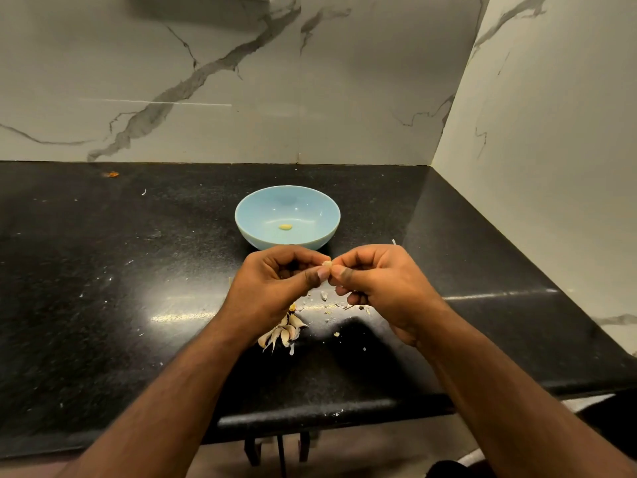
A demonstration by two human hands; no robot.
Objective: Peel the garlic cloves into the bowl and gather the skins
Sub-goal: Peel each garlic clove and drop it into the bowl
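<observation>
On a black counter point(103, 305) in a marble-walled corner, a person works a garlic clove point(326, 263) between both hands, held together just above the surface. The left hand point(275, 288) pinches the clove between thumb and curled fingers; the right hand point(375, 284) meets it tip to tip and pinches the same clove, apparently picking at its skin. The clove is mostly hidden, so which way it points cannot be told. Below the left wrist lies a cluster of unpeeled cloves point(283, 331); loose skins point(331, 303) are scattered under the right hand. Just beyond the knuckles, centred between both hands, sits the blue bowl point(251, 232), one peeled clove point(285, 227) in it. The drop looks like a short forward reach, either hand equally near, with bare counter on both sides and the front edge close behind the wrists.
</observation>
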